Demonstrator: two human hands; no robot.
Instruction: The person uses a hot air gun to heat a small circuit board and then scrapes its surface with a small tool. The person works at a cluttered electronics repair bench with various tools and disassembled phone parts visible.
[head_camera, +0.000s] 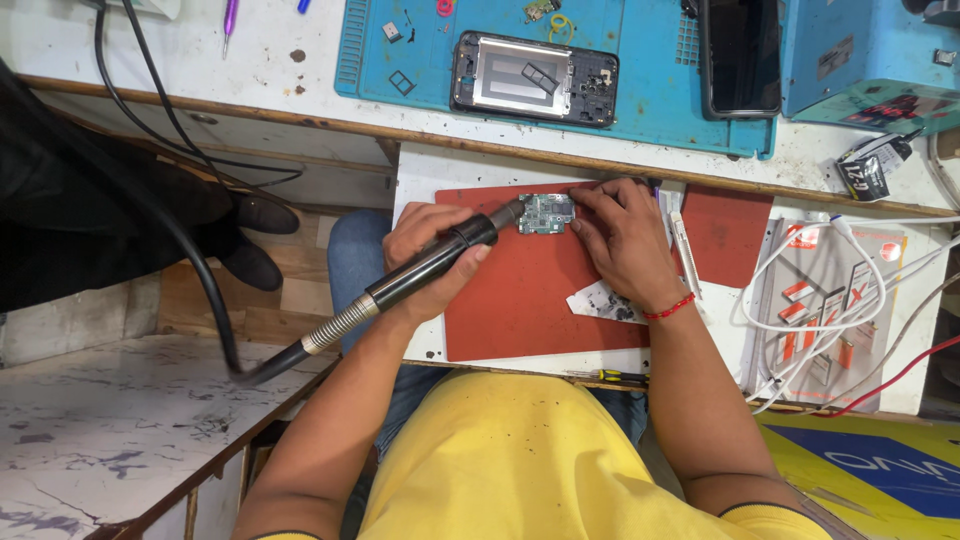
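An open phone (534, 77) lies on a blue mat (640, 110) on the table (270, 70). White cables (850, 290) curl beside a small screwdriver (612, 376).

A green circuit board (546, 213) lies on a brick-red mat (520, 300), beneath a black hot-air wand (430, 265) with a silver ribbed collar. A red thread band (669, 307) circles the wrist above a yellow shirt (520, 460). Behind, a black-framed phone chassis (533, 77) with a silver centre sits on a bright blue mat (640, 110). White cables (830, 290) cross red-and-white packaging (860, 300).
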